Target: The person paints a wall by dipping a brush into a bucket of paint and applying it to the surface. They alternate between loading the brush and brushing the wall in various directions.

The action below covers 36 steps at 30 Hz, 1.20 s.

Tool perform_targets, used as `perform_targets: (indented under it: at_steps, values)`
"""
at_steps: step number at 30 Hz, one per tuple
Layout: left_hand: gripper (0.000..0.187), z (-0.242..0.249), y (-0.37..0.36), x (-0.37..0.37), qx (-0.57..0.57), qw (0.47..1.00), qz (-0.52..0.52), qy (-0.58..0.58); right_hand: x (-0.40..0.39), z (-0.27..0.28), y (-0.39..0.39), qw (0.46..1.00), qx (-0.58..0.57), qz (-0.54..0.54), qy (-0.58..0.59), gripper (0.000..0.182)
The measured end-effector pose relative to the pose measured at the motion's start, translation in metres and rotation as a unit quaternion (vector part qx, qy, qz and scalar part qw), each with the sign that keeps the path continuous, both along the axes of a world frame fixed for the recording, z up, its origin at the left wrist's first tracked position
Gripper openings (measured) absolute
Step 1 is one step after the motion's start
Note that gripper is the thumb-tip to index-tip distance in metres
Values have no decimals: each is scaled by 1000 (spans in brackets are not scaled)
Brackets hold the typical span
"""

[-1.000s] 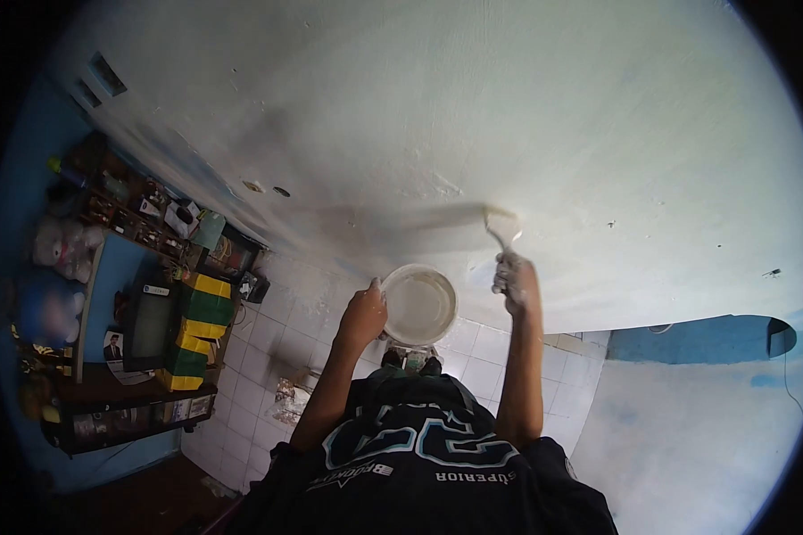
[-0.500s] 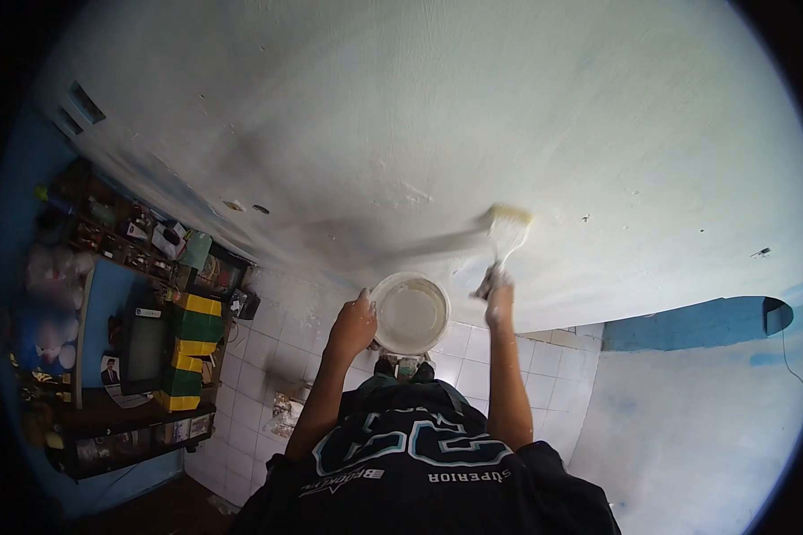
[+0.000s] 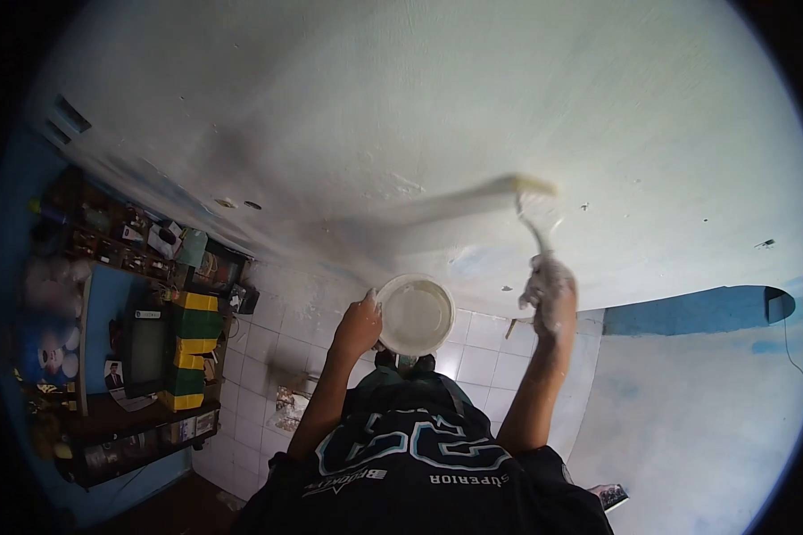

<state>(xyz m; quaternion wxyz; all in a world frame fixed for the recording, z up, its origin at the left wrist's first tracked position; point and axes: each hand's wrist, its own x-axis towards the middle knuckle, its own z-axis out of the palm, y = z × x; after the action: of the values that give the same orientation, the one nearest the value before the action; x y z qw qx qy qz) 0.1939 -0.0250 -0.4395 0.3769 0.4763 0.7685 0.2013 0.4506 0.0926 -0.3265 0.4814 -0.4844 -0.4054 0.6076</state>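
Observation:
A wide paintbrush point(image 3: 539, 212) with pale yellowish bristles is gripped by its handle in my right hand point(image 3: 551, 292), which is smeared with white paint. Its bristles are at the whitish wall point(image 3: 419, 116) in front of me; blur hides whether they press on it. My left hand point(image 3: 360, 323) is closed on the left side of a round white bucket point(image 3: 451, 312), with white smears on the thumb. Pale liquid paint point(image 3: 414, 316) shows inside the bucket, which I hold in front of my body.
At the left, shelves point(image 3: 98, 241) and a cabinet point(image 3: 98, 450) carry a television point(image 3: 145, 349), yellow-and-green boxes point(image 3: 187, 348) and various household items. White tiles point(image 3: 259, 379) cover the floor below. To the right is a blue and white painted wall point(image 3: 678, 392).
My right hand and the brush have moved right, with the bristles slightly higher on the wall. The left hand and bucket have shifted only a little to the right.

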Motion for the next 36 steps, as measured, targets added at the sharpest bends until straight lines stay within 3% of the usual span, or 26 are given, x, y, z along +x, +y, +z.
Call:
perform_targets:
  at_steps: [3,6,10,14,16,18,21,22,24,25,26,27,28,31,35,36]
  values:
    - [39,-5,7,1,16,1000,-4,-20,-6,58,-10,993,102,-64,2,32]
    - [38,4,12,6,26,999,-22,18,-5,48,19,993,92,-58,55,34]
    - [39,10,12,7,23,999,-23,30,-9,-79,49,997,66,-13,40,39]
    - [39,3,10,4,3,1000,-5,3,-4,-235,14,991,-122,57,29,36]
    - [39,10,9,5,27,999,-5,20,6,-284,-6,979,-183,22,-90,30]
    - [38,14,9,7,44,999,-3,32,22,-312,-13,967,-245,42,-64,39]
    - [37,20,14,9,56,998,-3,38,25,-272,5,975,-182,38,-121,35]
    - [37,26,14,11,59,998,-1,36,22,-240,11,990,-115,31,-69,31]
    - [36,27,15,14,55,998,0,35,23,-187,30,993,-96,61,6,25]
    - [37,24,16,14,47,998,-2,36,20,-143,28,987,-146,35,64,22]
    - [37,23,17,14,41,998,-2,36,22,-125,22,989,-119,10,87,21]
    - [37,23,19,13,51,998,-3,36,18,-83,10,998,-52,3,19,26]
    - [37,23,18,13,58,998,-4,35,19,-50,3,997,-64,-23,29,29]
    - [38,21,13,15,67,997,-8,25,16,18,-13,995,54,-81,8,32]
    - [38,9,16,15,41,999,-4,3,9,40,-5,987,116,-106,-9,32]
    - [38,8,14,16,49,999,-5,15,16,20,6,992,99,-77,-1,31]
